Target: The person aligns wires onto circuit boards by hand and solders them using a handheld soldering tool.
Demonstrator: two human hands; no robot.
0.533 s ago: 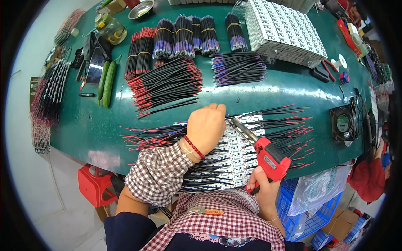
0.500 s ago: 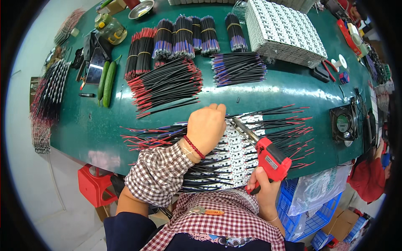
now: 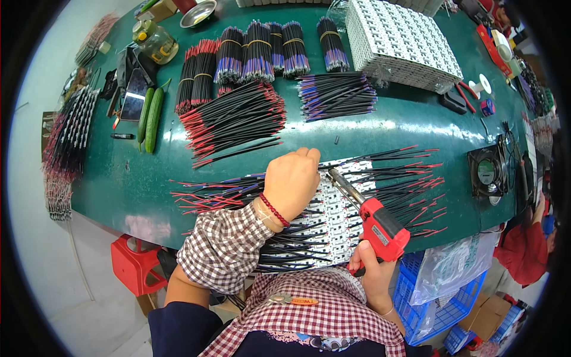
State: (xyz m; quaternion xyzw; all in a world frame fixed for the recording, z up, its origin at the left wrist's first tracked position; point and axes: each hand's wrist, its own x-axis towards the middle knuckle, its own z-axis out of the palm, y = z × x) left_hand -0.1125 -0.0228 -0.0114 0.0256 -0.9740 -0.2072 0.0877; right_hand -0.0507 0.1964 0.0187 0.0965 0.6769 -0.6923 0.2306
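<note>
My left hand (image 3: pixel 292 181), with a red bead bracelet at the wrist, is closed at the far edge of the white circuit board panel (image 3: pixel 341 223). Its fingertips pinch a thin black wire (image 3: pixel 324 167), partly hidden by the fingers. My right hand (image 3: pixel 372 271) is wrapped round the grip of a red and black soldering gun (image 3: pixel 382 229). The gun's metal tip points up and left, down onto the panel close to my left fingertips. Black wires with red ends (image 3: pixel 407 189) stick out from the panel's right side; more fan out at its left, partly under my sleeve.
Beyond the panel lie loose red-tipped wires (image 3: pixel 235 122) and purple-tipped wires (image 3: pixel 336 97), with banded bundles (image 3: pixel 259 53) behind. A tall stack of white panels (image 3: pixel 401 47) stands back right. Cucumbers (image 3: pixel 153 122) lie left; a small fan (image 3: pixel 486 171) stands right. A blue crate (image 3: pixel 443 318) is below the table edge.
The soldering gun and my right hand have shifted slightly to the left and down, the tip staying near my left fingers. My left hand keeps almost the same place.
</note>
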